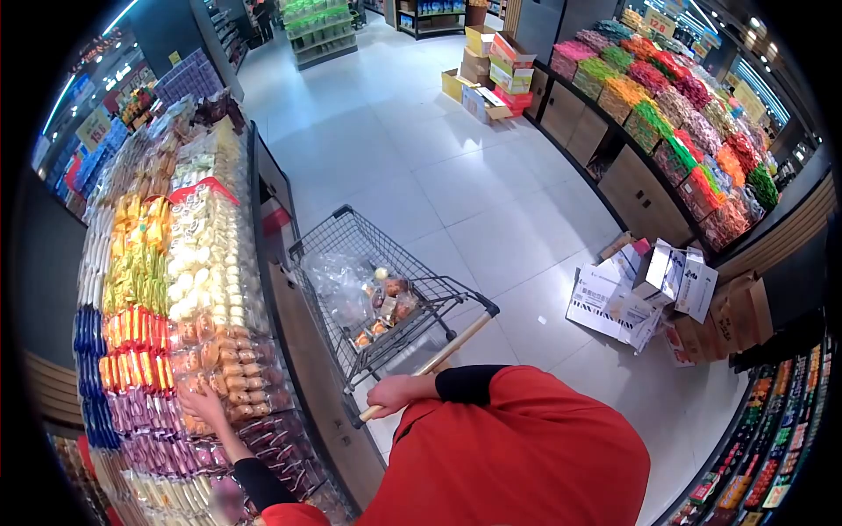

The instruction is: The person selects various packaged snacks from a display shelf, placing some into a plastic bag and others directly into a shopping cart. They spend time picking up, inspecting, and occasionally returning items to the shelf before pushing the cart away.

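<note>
My left hand (203,405) reaches onto the packed display at the left, its fingers apart over clear-wrapped brown pastries (241,377). Whether it touches a packet is hard to tell. Red and orange packets (136,373) lie just beside it. With my right hand (390,394) I hold the light wooden handle (456,340) of a shopping cart at its near left end. Inside the black wire cart (412,259) are a clear plastic bag (338,285) and several wrapped baked items (395,302).
Flattened white cartons (605,307) and a brown box (728,324) lie on the floor at the right. Stacked boxes (500,74) stand farther ahead. A colourful candy counter (667,105) runs along the right. A green shelf (317,31) stands at the back.
</note>
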Action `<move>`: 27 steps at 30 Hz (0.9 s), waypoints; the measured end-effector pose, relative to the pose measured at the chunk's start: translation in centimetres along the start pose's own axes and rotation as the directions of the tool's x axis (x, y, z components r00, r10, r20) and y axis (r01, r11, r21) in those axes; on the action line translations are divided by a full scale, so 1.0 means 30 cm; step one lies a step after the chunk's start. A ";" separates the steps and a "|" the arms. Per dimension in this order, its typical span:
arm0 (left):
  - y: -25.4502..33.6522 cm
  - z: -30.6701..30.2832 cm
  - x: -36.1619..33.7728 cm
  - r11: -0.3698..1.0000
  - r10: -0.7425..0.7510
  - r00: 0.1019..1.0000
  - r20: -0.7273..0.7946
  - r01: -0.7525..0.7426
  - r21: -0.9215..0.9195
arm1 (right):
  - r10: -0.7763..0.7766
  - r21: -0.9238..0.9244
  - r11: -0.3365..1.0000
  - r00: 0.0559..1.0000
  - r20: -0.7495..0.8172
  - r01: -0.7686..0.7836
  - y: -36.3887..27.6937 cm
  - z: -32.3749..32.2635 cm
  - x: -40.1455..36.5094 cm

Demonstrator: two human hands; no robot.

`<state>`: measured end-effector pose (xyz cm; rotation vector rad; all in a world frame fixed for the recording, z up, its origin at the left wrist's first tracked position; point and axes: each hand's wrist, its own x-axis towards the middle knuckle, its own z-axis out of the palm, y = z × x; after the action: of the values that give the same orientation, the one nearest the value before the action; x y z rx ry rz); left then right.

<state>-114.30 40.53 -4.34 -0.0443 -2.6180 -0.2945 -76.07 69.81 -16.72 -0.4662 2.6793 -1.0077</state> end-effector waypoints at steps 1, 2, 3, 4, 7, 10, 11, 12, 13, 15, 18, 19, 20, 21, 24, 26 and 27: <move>0.009 -0.007 -0.013 1.000 0.001 1.000 -0.001 -0.001 0.000 | -0.007 0.002 1.000 1.000 -0.005 0.007 -0.001 0.000 0.002; 0.028 -0.027 -0.034 0.996 0.062 0.994 -0.085 -0.066 -0.052 | -0.007 0.003 1.000 1.000 -0.006 0.007 -0.001 0.003 0.005; 0.057 -0.054 -0.063 0.986 0.117 0.979 -0.169 -0.135 -0.099 | -0.012 -0.010 1.000 1.000 -0.029 0.012 0.004 0.007 0.006; 0.140 -0.121 -0.121 0.986 0.121 0.979 -0.166 -0.139 -0.097 | -0.016 -0.021 1.000 0.999 -0.052 0.015 0.007 0.016 0.009; 0.360 -0.243 -0.360 0.931 0.252 0.933 -0.259 -0.307 -0.200 | -0.012 -0.027 1.000 0.998 -0.067 0.010 0.018 0.032 0.015; 0.489 -0.205 -0.674 0.653 0.472 0.877 -0.086 -0.414 -0.634 | -0.022 -0.027 0.999 0.996 -0.085 0.019 0.014 0.019 0.007; 0.535 -0.234 -0.770 0.677 0.551 0.834 0.005 -0.443 -0.588 | -0.041 -0.041 0.998 0.995 -0.091 0.037 0.009 0.015 0.005; 0.549 -0.192 -0.868 0.634 0.584 0.807 0.090 -0.383 -0.671 | -0.023 -0.043 0.999 0.995 -0.098 0.019 0.004 0.009 0.004; 0.550 -0.127 -0.962 0.607 0.623 0.774 0.116 -0.384 -0.696 | -0.020 -0.040 0.999 0.995 -0.097 0.016 0.009 0.008 0.005; 0.537 -0.040 -1.108 0.606 0.666 0.707 0.239 -0.325 -0.727 | 0.020 -0.058 0.998 0.995 -0.099 -0.026 0.047 0.038 0.008; 0.518 -0.015 -1.198 0.702 0.466 0.710 0.528 0.067 -0.709 | -0.050 -0.034 0.998 0.976 -0.213 0.044 0.064 0.051 -0.013; 0.527 -0.031 -1.188 0.681 0.514 0.728 0.453 -0.026 -0.732 | -0.054 -0.033 0.998 0.971 -0.233 0.048 0.063 0.043 -0.024; 0.541 -0.045 -1.184 0.657 0.557 0.741 0.375 -0.117 -0.745 | -0.048 -0.059 0.998 0.973 -0.225 0.035 0.062 0.026 -0.041; 0.546 -0.057 -1.194 0.664 0.543 0.748 0.382 -0.104 -0.740 | -0.056 -0.058 0.997 0.976 -0.209 0.044 0.064 0.023 -0.069; 0.577 -0.095 -1.206 0.733 0.622 0.611 0.490 -0.235 -0.638 | 0.005 0.008 1.000 0.959 -0.284 -0.003 0.081 -0.024 -0.153; 0.579 -0.083 -1.226 0.674 0.707 0.593 0.387 -0.396 -0.624 | 0.070 0.009 0.997 0.962 -0.263 -0.070 0.074 -0.076 -0.225; 0.572 -0.054 -1.242 0.629 0.750 0.578 0.322 -0.470 -0.619 | 0.152 -0.007 0.987 0.960 -0.234 -0.158 0.069 -0.097 -0.262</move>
<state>-79.50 57.78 -17.63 -1.4370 -2.7620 -0.7386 -70.24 75.95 -15.11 -0.1448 2.8831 -1.0402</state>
